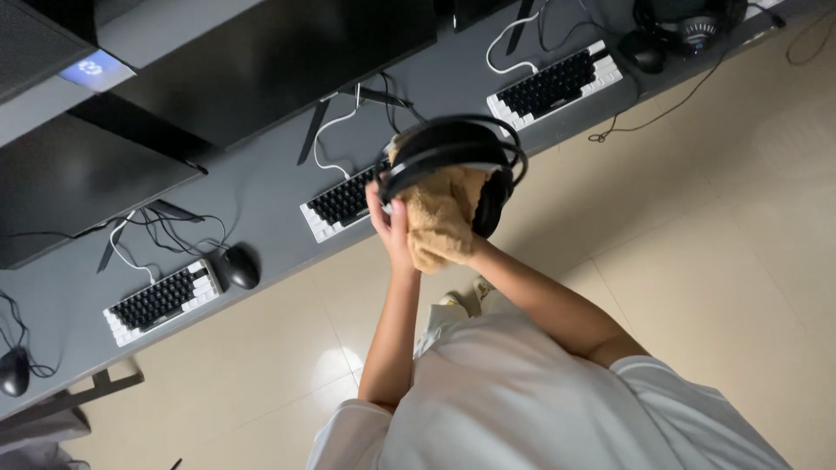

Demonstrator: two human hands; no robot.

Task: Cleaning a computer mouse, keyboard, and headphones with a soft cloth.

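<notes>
Head view, looking down over a long grey table (261, 187) that runs from lower left to upper right. The right hand (466, 248) is almost wholly hidden under a tan fuzzy cloth (440, 218); its fingers cannot be made out, so how far its grip is closed cannot be told, though the cloth wraps over it and presses against the black over-ear headphones (457, 161). The left hand (389, 222), just left of centre, has its grip clamped on the headphones near the left end of the headband, fingers curled round it. The headphones are held up in the centre of the frame, above the table edge, one ear cup (492, 202) showing at the right of the cloth; the other cup is covered. Beneath them a black-and-white keyboard (341, 202) is partly hidden. Two like keyboards lie at lower left (161, 300) and upper right (555, 84). Dark monitors (261, 61) are cut off by the top edge. A black mouse (239, 266) lies at left.
</notes>
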